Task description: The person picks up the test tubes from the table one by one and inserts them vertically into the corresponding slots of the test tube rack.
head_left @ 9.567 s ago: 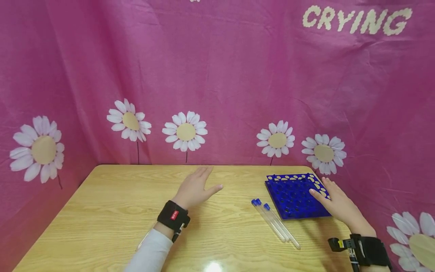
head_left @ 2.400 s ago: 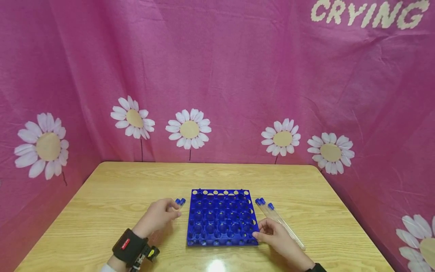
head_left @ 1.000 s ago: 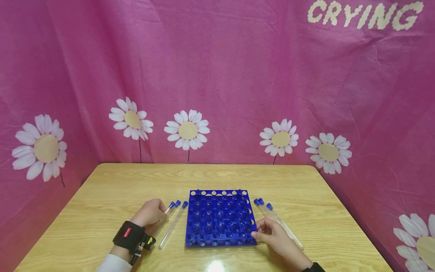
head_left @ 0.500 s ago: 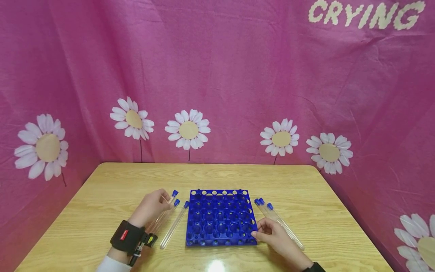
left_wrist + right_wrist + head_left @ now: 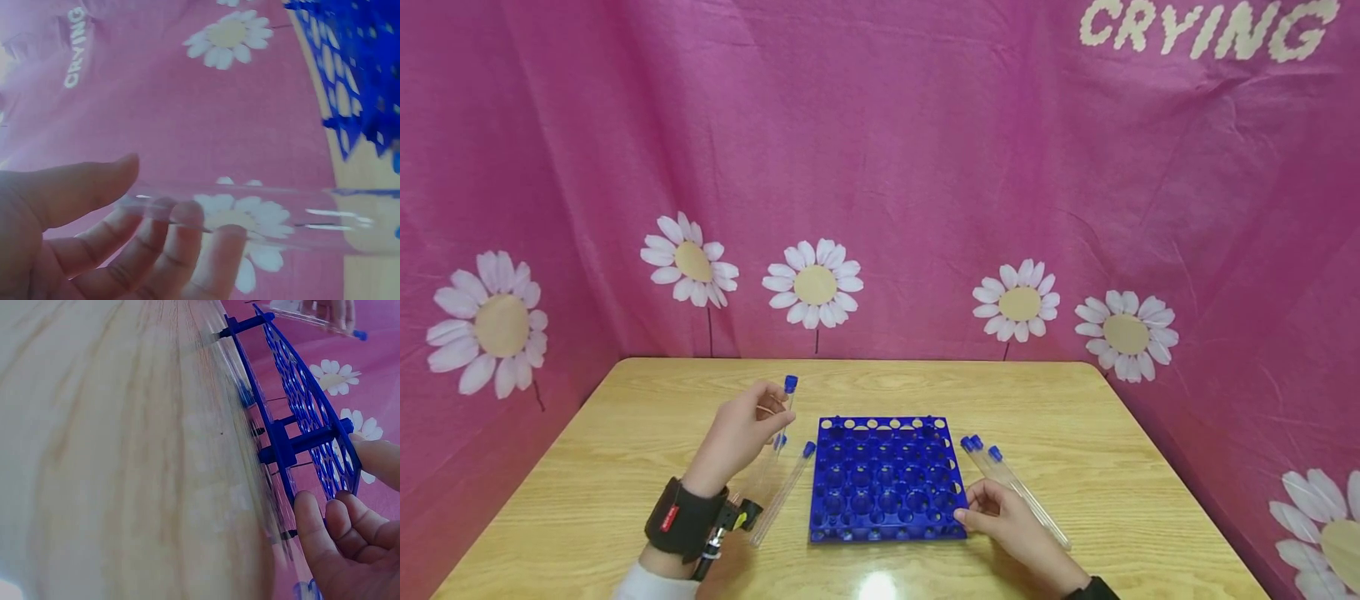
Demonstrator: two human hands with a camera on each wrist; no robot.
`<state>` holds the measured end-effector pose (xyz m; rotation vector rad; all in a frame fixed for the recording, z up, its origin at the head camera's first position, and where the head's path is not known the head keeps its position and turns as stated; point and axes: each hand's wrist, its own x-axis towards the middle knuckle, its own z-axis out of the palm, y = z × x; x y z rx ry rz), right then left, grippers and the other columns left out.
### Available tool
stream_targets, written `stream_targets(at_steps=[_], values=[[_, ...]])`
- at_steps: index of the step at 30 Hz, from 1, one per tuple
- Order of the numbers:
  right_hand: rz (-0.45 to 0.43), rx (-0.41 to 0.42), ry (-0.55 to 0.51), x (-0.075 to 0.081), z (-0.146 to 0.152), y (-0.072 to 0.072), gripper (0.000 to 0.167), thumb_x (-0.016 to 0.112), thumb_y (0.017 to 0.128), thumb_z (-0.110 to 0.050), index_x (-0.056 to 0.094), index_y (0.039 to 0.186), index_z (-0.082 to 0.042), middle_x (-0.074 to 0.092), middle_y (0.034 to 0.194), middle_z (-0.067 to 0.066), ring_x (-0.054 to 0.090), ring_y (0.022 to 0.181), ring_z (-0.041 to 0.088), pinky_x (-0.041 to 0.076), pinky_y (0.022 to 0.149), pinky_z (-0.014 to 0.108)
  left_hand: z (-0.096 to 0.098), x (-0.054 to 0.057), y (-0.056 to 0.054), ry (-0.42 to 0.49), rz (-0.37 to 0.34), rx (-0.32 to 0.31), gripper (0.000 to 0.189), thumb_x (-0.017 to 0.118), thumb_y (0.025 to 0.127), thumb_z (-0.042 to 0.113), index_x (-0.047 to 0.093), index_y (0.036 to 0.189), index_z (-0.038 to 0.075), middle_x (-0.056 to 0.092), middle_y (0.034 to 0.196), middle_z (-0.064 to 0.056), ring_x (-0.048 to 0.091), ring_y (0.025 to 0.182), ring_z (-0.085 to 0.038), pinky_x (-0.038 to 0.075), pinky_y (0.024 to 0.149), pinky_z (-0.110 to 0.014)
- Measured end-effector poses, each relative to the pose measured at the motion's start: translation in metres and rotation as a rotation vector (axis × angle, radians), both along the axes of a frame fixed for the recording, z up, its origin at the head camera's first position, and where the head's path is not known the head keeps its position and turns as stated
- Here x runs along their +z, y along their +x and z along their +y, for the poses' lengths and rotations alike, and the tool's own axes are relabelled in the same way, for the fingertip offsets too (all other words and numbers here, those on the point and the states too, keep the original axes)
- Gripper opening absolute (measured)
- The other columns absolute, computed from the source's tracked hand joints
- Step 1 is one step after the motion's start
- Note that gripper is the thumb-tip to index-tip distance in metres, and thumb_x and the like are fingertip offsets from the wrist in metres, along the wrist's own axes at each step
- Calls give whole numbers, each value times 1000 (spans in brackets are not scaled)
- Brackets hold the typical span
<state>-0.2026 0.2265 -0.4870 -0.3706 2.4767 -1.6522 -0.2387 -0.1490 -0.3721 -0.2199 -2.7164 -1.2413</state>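
My left hand (image 5: pixel 741 429) pinches a clear test tube (image 5: pixel 287 219) with a blue cap, raised nearly upright over the table, left of the rack. Thumb and fingertips lie around the glass below the cap. Two more capped tubes lie beneath and beside this hand: one test tube (image 5: pixel 783 493) beside the rack, and another test tube (image 5: pixel 780 442) partly hidden. The blue two-tier test tube rack (image 5: pixel 887 479) stands at mid-table, its holes without tubes. At its front right corner, my right hand (image 5: pixel 1015 525) grips the rack's edge between thumb and fingers.
Three capped test tubes (image 5: pixel 1022 496) lie together on the wooden table (image 5: pixel 647 408), right of the rack and partly behind the right hand. A pink curtain (image 5: pixel 910 183) with printed daisies hangs behind the table and along both sides.
The rack came from the back right to mid-table earlier. Since then my left hand has picked up a test tube and raised it upright. My right hand stays on the rack.
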Motion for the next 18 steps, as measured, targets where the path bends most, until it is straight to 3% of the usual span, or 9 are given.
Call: stream_targets(at_steps=[8, 13, 18], values=[[14, 2, -6, 0, 0, -1, 28, 70, 89, -15, 55, 97, 8, 55, 80, -1, 53, 70, 1, 46, 65, 17, 18, 8, 0, 163, 38, -1, 26, 67, 92, 16, 56, 112, 4, 65, 102, -14, 64, 98, -28, 62, 70, -31], [7, 0, -3, 0, 0, -1, 28, 70, 89, -14, 55, 98, 8, 56, 81, 1, 53, 71, 2, 46, 65, 17, 26, 4, -3, 228, 24, -11, 24, 69, 90, 13, 55, 107, 4, 64, 99, -13, 64, 95, -26, 62, 72, -30], [2, -4, -5, -1, 0, -1, 28, 70, 89, -15, 55, 99, 7, 56, 82, 0, 54, 73, 2, 47, 68, 18, 32, -5, -8, 223, -4, -23, 23, 70, 89, 14, 54, 104, 7, 63, 97, -10, 64, 94, -24, 61, 71, -28]])
